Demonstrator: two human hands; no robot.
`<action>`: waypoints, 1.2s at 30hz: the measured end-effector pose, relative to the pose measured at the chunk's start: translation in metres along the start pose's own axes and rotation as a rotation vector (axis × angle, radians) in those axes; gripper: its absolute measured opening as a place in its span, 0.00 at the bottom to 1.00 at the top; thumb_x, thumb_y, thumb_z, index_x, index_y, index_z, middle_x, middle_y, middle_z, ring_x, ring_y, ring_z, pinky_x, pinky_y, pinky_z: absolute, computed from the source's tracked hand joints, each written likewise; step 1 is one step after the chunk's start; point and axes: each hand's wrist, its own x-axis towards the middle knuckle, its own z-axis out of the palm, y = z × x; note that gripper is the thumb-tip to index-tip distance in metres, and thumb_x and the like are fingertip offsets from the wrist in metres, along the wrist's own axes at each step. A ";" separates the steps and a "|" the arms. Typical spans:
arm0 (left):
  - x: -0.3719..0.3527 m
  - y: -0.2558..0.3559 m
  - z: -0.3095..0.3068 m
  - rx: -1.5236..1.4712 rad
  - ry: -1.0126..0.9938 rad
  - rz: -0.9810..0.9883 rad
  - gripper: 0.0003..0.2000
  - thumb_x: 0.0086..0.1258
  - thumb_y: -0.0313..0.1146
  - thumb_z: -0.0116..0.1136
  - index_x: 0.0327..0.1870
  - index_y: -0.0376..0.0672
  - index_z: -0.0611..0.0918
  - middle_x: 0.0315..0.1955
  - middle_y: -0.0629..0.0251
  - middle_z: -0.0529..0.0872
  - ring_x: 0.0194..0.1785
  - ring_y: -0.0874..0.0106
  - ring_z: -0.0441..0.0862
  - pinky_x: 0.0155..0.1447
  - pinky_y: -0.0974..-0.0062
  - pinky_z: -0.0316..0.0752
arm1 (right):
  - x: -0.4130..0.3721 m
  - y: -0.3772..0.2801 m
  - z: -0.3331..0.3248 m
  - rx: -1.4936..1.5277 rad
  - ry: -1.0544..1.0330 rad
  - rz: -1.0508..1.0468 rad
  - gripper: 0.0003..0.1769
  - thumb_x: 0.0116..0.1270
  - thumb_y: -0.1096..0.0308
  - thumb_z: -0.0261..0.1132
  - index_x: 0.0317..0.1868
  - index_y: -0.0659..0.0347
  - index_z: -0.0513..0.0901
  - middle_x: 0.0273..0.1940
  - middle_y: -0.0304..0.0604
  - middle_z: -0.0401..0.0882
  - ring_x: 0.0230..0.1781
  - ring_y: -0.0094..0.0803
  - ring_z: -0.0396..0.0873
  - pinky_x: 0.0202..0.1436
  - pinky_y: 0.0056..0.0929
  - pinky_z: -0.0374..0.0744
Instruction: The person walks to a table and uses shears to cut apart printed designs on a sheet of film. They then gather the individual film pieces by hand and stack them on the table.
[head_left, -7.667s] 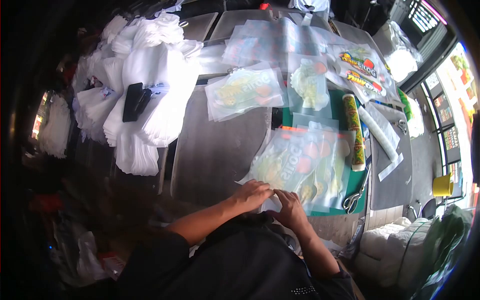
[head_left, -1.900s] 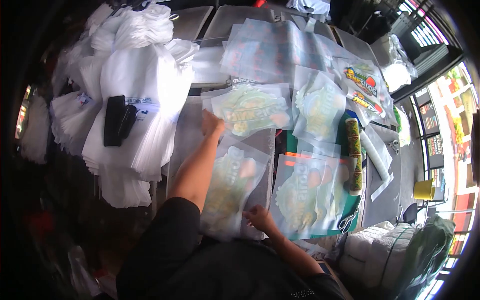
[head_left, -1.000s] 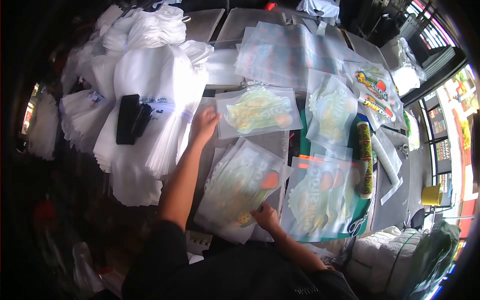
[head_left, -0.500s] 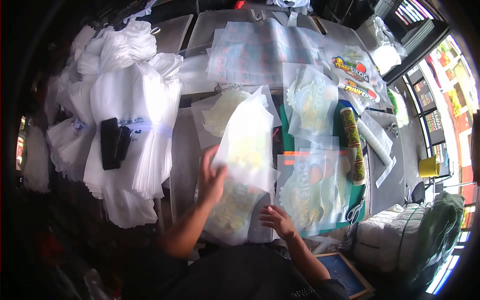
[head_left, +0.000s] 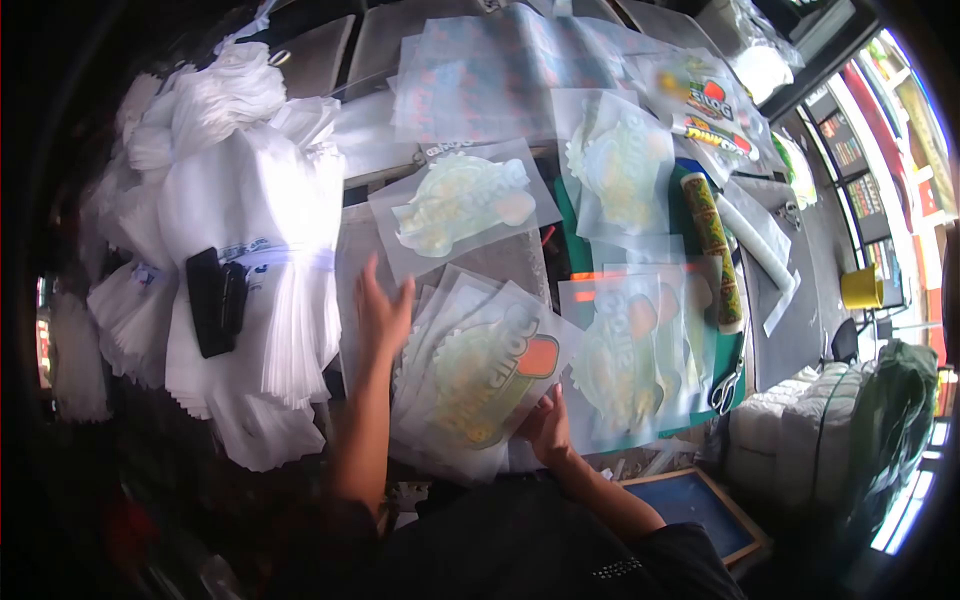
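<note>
My left hand (head_left: pixel 386 312) is over the left edge of a fanned stack of translucent printed sheets (head_left: pixel 470 385), its fingers spread and nothing in them. The top sheet carries a green and orange logo print and lies slanted. My right hand (head_left: pixel 548 428) is at the stack's lower right edge, fingers apart, seeming to touch the edge; its lower fingertips are partly hidden. Just beyond the stack lies another printed sheet (head_left: pixel 465 205) on the grey table.
At left stand bundled white bags (head_left: pixel 250 190) with a black object (head_left: pixel 215 300) on them. To the right, more printed sheets (head_left: pixel 635 350) lie on a green mat (head_left: pixel 720 385), with a patterned roll (head_left: pixel 712 250) and scissors (head_left: pixel 727 388). A wood-framed blue screen (head_left: pixel 695 515) sits low at right.
The raised white sheet by my left hand has come down onto the stack, which is now fanned and turned. My left hand moved left and opened; my right hand reached the stack's edge.
</note>
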 end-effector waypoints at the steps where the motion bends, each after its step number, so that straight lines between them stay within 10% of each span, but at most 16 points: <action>1: 0.039 -0.002 0.022 -0.026 0.046 0.036 0.35 0.62 0.41 0.62 0.68 0.38 0.61 0.64 0.47 0.66 0.68 0.50 0.61 0.70 0.56 0.57 | -0.003 0.001 -0.001 0.119 0.023 -0.074 0.29 0.71 0.47 0.47 0.60 0.63 0.69 0.55 0.50 0.77 0.48 0.46 0.80 0.51 0.44 0.78; 7: 0.199 -0.003 0.095 0.635 -0.247 -0.135 0.42 0.61 0.39 0.58 0.74 0.54 0.46 0.69 0.57 0.63 0.73 0.49 0.53 0.71 0.35 0.39 | 0.012 0.015 -0.029 -1.250 0.177 -0.341 0.16 0.65 0.64 0.62 0.46 0.68 0.76 0.35 0.48 0.83 0.24 0.33 0.81 0.30 0.31 0.79; 9: 0.208 -0.005 0.085 0.669 -0.395 -0.143 0.36 0.60 0.37 0.57 0.72 0.53 0.56 0.65 0.57 0.69 0.71 0.51 0.61 0.70 0.32 0.36 | 0.016 0.022 -0.023 -1.170 0.170 -0.418 0.17 0.66 0.62 0.61 0.44 0.69 0.76 0.34 0.50 0.83 0.24 0.31 0.81 0.31 0.30 0.79; 11: 0.201 -0.006 0.074 0.685 -0.290 0.073 0.24 0.57 0.37 0.60 0.56 0.43 0.76 0.51 0.50 0.81 0.59 0.55 0.76 0.63 0.50 0.65 | 0.017 0.019 -0.014 -1.096 0.223 -0.440 0.17 0.63 0.63 0.63 0.46 0.68 0.76 0.35 0.48 0.82 0.25 0.35 0.81 0.33 0.33 0.79; 13: 0.211 -0.013 0.057 0.706 -0.404 0.150 0.12 0.58 0.35 0.57 0.39 0.38 0.81 0.42 0.47 0.83 0.52 0.56 0.81 0.57 0.57 0.71 | 0.007 0.011 -0.014 -1.129 0.294 -0.613 0.18 0.61 0.63 0.65 0.47 0.67 0.76 0.37 0.49 0.81 0.28 0.37 0.82 0.36 0.34 0.79; 15: 0.167 0.037 0.005 0.457 -0.415 0.204 0.09 0.59 0.32 0.56 0.32 0.34 0.79 0.29 0.47 0.82 0.37 0.57 0.83 0.42 0.66 0.74 | -0.003 -0.007 -0.015 -1.175 0.339 -0.787 0.19 0.59 0.63 0.67 0.47 0.65 0.76 0.40 0.50 0.81 0.31 0.39 0.82 0.38 0.36 0.79; 19: 0.049 0.124 -0.083 -0.068 -0.350 0.361 0.06 0.66 0.28 0.54 0.35 0.34 0.77 0.26 0.60 0.80 0.31 0.71 0.76 0.42 0.76 0.70 | -0.020 -0.056 -0.073 -1.336 0.594 -1.048 0.32 0.49 0.60 0.74 0.55 0.58 0.74 0.59 0.53 0.69 0.58 0.49 0.71 0.57 0.43 0.71; 23: -0.071 0.099 -0.114 -0.914 -0.381 0.005 0.07 0.69 0.28 0.53 0.46 0.38 0.76 0.34 0.70 0.81 0.36 0.80 0.76 0.44 0.82 0.70 | -0.055 -0.080 -0.121 -1.852 0.523 -0.817 0.52 0.41 0.48 0.77 0.68 0.51 0.64 0.71 0.54 0.52 0.72 0.58 0.47 0.70 0.57 0.51; 30: -0.201 -0.052 -0.043 -0.453 -0.417 -0.360 0.09 0.67 0.25 0.53 0.47 0.38 0.76 0.36 0.66 0.83 0.39 0.77 0.78 0.46 0.77 0.72 | -0.098 -0.081 -0.171 -1.854 0.385 -0.761 0.51 0.44 0.47 0.75 0.69 0.51 0.63 0.73 0.54 0.47 0.75 0.57 0.42 0.72 0.60 0.46; 36: -0.244 -0.063 -0.021 0.296 -0.166 -0.342 0.18 0.62 0.34 0.61 0.52 0.40 0.75 0.40 0.55 0.82 0.44 0.60 0.80 0.51 0.65 0.73 | -0.101 -0.090 -0.211 -1.803 0.214 -0.957 0.46 0.44 0.55 0.74 0.66 0.51 0.67 0.72 0.53 0.50 0.72 0.55 0.49 0.71 0.50 0.54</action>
